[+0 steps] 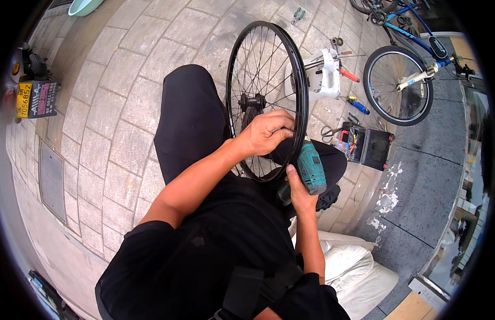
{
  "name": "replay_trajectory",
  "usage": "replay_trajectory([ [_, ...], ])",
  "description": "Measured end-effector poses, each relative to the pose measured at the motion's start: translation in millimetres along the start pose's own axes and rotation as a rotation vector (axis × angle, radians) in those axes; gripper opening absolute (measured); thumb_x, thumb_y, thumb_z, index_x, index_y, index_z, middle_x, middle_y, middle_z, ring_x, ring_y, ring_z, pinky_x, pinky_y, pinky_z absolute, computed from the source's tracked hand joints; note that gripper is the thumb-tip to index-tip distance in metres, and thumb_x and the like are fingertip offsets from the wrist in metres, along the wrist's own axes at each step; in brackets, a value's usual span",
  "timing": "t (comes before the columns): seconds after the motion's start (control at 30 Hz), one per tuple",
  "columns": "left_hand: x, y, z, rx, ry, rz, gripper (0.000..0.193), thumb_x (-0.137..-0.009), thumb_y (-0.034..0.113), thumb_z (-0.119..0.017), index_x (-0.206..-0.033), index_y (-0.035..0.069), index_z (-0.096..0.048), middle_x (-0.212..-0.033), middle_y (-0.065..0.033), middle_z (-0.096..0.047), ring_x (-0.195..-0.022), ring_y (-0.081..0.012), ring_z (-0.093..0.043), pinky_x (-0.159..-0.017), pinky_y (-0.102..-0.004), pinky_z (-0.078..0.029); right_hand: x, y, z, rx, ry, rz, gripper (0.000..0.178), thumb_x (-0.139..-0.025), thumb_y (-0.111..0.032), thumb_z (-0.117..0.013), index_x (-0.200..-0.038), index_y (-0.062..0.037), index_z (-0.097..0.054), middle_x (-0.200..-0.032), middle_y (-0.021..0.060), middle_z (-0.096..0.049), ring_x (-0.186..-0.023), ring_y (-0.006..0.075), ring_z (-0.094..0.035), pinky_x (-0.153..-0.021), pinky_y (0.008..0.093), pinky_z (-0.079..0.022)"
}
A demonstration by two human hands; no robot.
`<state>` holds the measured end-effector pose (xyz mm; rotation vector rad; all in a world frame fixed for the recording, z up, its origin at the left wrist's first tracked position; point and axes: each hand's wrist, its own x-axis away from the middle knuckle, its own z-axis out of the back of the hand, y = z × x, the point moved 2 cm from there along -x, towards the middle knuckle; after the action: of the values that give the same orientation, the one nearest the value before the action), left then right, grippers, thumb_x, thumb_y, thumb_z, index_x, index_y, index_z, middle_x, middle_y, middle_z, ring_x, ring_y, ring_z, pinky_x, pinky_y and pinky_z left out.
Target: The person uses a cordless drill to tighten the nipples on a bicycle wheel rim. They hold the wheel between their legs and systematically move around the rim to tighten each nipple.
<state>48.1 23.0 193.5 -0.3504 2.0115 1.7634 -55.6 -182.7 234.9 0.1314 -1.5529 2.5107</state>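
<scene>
i see my left hand curled shut on the rim of the black spoked wheel, which stands upright over my lap. my right hand is wrapped tight around the grip of a teal cordless drill, just beside the rim's lower edge. a blue bicycle lies well apart on the pavement.

Around you lies grey stone paving in daylight. At upper right a blue bicycle stands by an open black toolbox. A metal drain cover sits at left, white sacks at lower right.
</scene>
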Motion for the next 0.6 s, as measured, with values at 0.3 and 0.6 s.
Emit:
replay_trajectory([
  [0.3, 10, 10, 16, -0.026, -0.028, 0.022, 0.011, -0.09, -0.007, -0.073, -0.098, -0.001, -0.069, -0.103, -0.0145, -0.069, -0.089, -0.0274, -0.069, -0.08, -0.0367, -0.056, 15, -36, -11, 0.018, 0.04, -0.033, 0.026, -0.095, -0.018, -0.087, -0.109, 0.0013, -0.078, -0.093, 0.0028, -0.076, -0.083, 0.0111, -0.067, -0.078, 0.0304, -0.056],
  [0.6, 7, 1, 19, -0.015, -0.03, 0.046, 0.013, -0.09, -0.004, -0.079, -0.102, -0.001, -0.073, -0.103, -0.0122, -0.073, -0.092, -0.0266, -0.072, -0.082, -0.0357, -0.058, 25, -82, 84, 0.203, -0.045, 0.023, 0.014, -0.094, -0.014, -0.084, -0.103, -0.0044, -0.078, -0.087, 0.0057, -0.077, -0.078, 0.0157, -0.074, -0.073, 0.0329, -0.058],
])
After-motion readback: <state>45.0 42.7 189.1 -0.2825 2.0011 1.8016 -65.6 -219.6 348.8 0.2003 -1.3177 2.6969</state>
